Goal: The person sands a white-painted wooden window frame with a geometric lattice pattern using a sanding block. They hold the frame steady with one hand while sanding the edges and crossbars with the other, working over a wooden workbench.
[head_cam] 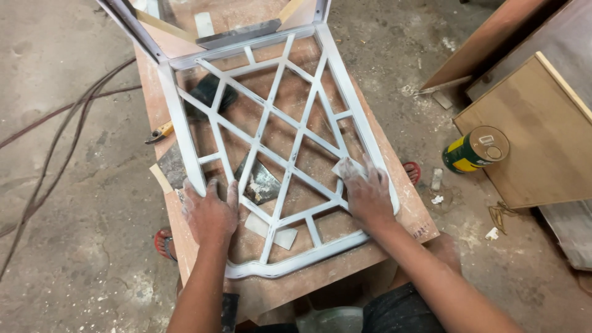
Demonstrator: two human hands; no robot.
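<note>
A white-primed lattice frame (275, 132), shaped like a chair back with crossing diagonal bars, lies flat on a wooden workbench (412, 217). My left hand (210, 213) presses flat on the frame's lower left corner, fingers spread over the side rail. My right hand (366, 194) rests on the right side of the lattice and holds a small piece of pale sandpaper (344, 167) against a bar. Both hands are dusted white.
Dark sandpaper scraps (262, 184) and a pale sheet (276, 232) lie under the lattice. Yellow-handled pliers (160, 132) sit at the bench's left edge. A green and yellow can (476, 149) lies on a wooden panel (536, 148) to the right. Cables (58, 132) trail over the dusty floor.
</note>
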